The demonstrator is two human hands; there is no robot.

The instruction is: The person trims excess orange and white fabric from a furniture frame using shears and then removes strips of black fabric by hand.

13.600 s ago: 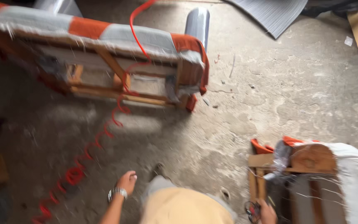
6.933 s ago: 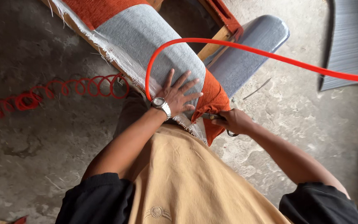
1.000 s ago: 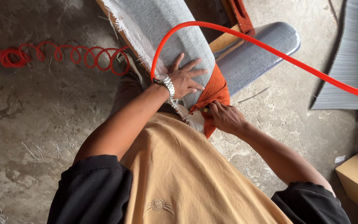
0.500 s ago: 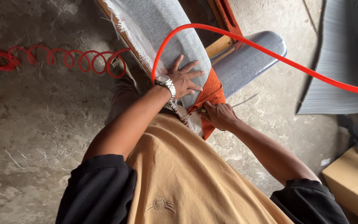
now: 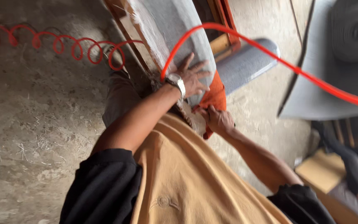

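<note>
Pressing two hands [image 5: 206,97] on one cushion [image 5: 183,33].

Left hand [image 5: 193,76] lies flat on the chair's padded panel [image 5: 175,33], and right hand [image 5: 217,119] is just beside it, below and to the right, fist closed on the fabric edge [image 5: 214,96] between the two hands. Air hose [image 5: 270,54] arcs over the left wrist and runs off right, above the right hand. Its coiled stretch [image 5: 63,43] lies on the floor [image 5: 30,116], well left of the grip. Fabric sheet [image 5: 336,70] lies far right, cardboard box [image 5: 315,174] below it.
</note>
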